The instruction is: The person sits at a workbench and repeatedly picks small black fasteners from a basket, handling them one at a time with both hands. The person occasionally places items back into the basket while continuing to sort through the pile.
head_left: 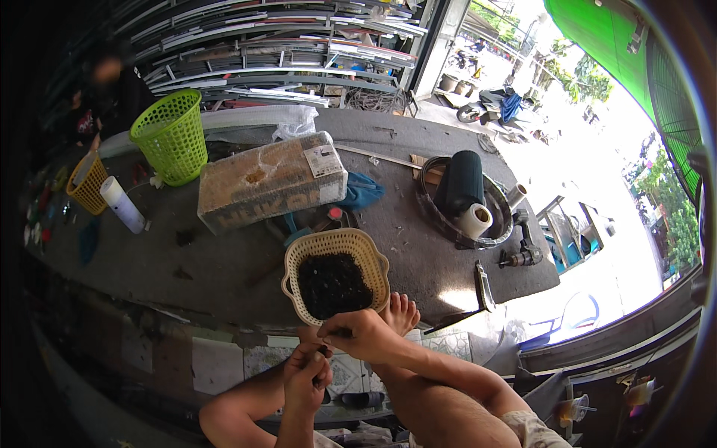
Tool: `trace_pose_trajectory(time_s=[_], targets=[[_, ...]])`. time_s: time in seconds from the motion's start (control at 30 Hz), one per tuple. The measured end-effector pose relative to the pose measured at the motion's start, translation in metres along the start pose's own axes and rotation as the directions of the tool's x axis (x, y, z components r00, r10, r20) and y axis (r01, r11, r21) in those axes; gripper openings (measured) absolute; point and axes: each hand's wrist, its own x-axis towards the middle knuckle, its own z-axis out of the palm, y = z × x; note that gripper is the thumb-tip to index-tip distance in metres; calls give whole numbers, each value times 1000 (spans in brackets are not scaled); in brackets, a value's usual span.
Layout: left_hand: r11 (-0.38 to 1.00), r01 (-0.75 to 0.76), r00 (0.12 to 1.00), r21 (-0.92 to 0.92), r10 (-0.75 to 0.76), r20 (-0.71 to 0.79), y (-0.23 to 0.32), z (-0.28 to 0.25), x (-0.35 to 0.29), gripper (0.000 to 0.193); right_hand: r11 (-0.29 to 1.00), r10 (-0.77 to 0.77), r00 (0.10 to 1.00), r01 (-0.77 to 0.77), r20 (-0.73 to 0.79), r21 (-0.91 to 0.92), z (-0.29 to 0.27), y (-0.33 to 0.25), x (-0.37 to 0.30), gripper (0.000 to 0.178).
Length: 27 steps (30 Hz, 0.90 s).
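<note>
My left hand [306, 373] is closed, thumb against fingers, on a small black piece [324, 351] that sticks out at its top. Just above it and to the right, my right hand [364, 336] is closed in a pinch close to that piece; what its fingers hold is too small to make out. Right beyond both hands stands a cream plastic basket [336, 240] with handles. A heap of small black parts [334, 286] lies inside it. My bare foot [401, 313] rests beside the basket at the table's near edge.
The dark table [418, 261] carries a taped cardboard box [261, 183], a green basket [170, 138], a yellow basket [88, 184] and a white roll [122, 205]. At right are a coiled hoop around a dark roll [464, 183] and a power drill [526, 243]. Another person [112, 97] is at far left.
</note>
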Motion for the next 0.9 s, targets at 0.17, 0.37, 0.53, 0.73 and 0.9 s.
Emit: trace_pose_trajectory(time_s=[0.17, 0.37, 0.53, 0.73, 0.9], targets=[[998, 31, 999, 45, -29, -45, 2, 4, 0, 13, 998, -60, 998, 60, 22, -25, 6, 10, -3, 17], [994, 22, 999, 111, -17, -47, -4, 5, -1, 16, 997, 6, 1000, -5, -8, 82, 4, 1, -11, 17], [997, 12, 1000, 76, -13, 9, -10, 1, 3, 18, 997, 13, 1000, -11, -28, 74, -1, 1, -12, 20], [999, -8, 999, 42, 6, 41, -11, 5, 4, 13, 992, 114, 993, -115, 23, 52, -3, 5, -13, 17], [998, 24, 1000, 52, -24, -3, -12, 7, 3, 10, 978, 205, 977, -206, 60, 13, -5, 1, -16, 15]])
